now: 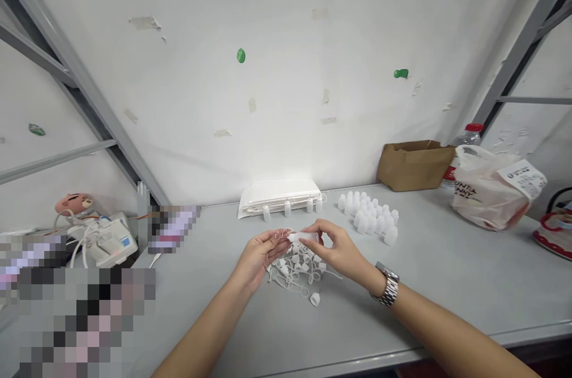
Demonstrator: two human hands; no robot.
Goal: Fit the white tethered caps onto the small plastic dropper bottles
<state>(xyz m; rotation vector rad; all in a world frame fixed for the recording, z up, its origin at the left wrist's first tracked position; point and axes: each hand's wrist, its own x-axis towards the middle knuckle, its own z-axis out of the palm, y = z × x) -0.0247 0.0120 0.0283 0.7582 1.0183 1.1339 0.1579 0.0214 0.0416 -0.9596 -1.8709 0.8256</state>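
1. The right hand is pinching the small white bottle by its right end, thumb under and fingers on top. The bottle lies sideways in the air, just above the counter, about mid-frame.
2. The left hand has its fingertips closed on the bottle's left end. Something thin and loopy sticks out there, too small for me to say what it is.
3. Handling-wise, I'd guess thin, soft plastic, empty and basically weightless. It'll probably dent if you squeeze the middle, and it looks smooth enough to slip. I'd say the ends are the place to grip, since the base and neck should be stiffer than the belly.
4. At 6 o'clock from the bottle, right under the hands, there's a pile of white caps on the counter. They look tiny and tangly, so likely fiddly to pick one at a time. One loose cap sits just past the pile, also at 6.
5. At 1 o'clock a cluster of bottles stands upright. At 12 o'clock a row of four bottles stands in front of a flat white stack.
6. Further out at 2 o'clock there's a cardboard box, then a plastic bag with a red-capped drink bottle behind it. There's a wristwatch on the right wrist.
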